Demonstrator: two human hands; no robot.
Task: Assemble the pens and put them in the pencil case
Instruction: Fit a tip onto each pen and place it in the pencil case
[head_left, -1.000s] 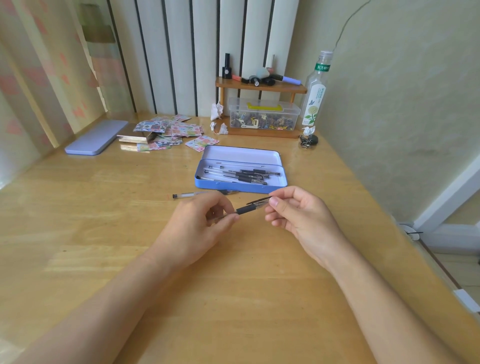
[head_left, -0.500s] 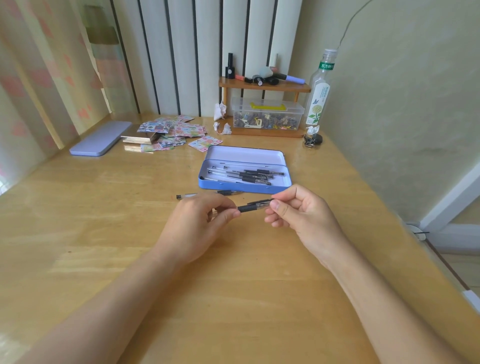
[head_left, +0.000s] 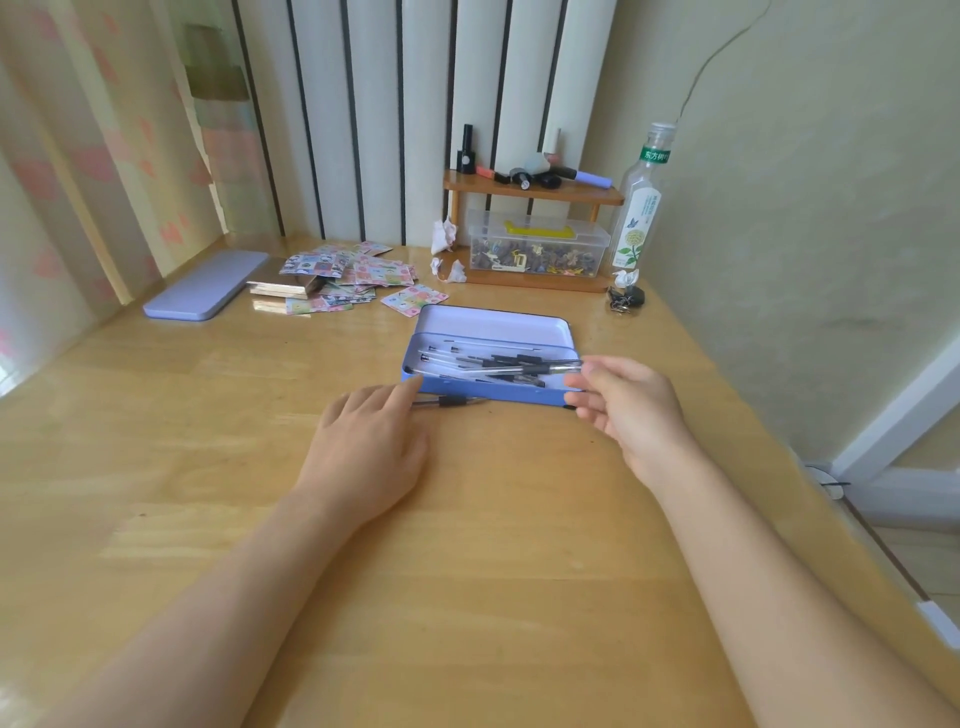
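Note:
An open blue tin pencil case (head_left: 519, 395) lies on the wooden table and holds several black-and-clear pens (head_left: 483, 358). My right hand (head_left: 628, 410) pinches the end of an assembled pen (head_left: 540, 368), which stretches level over the case's right half, just above the other pens. My left hand (head_left: 369, 452) rests palm down on the table in front of the case's left corner. Its fingertips cover one end of a loose pen (head_left: 452, 401) lying against the case's front wall; whether they grip that pen is hidden.
The case's purple lid (head_left: 205, 286) lies far left. Scattered picture cards (head_left: 353, 278) sit behind the case. At the back stand a small wooden shelf (head_left: 535, 189), a clear box (head_left: 537, 249) and a bottle (head_left: 639, 208). A wall runs along the table's right edge.
My right hand carried the pen forward from between both hands to over the case. My left hand let go of it and dropped onto the table at the loose pen.

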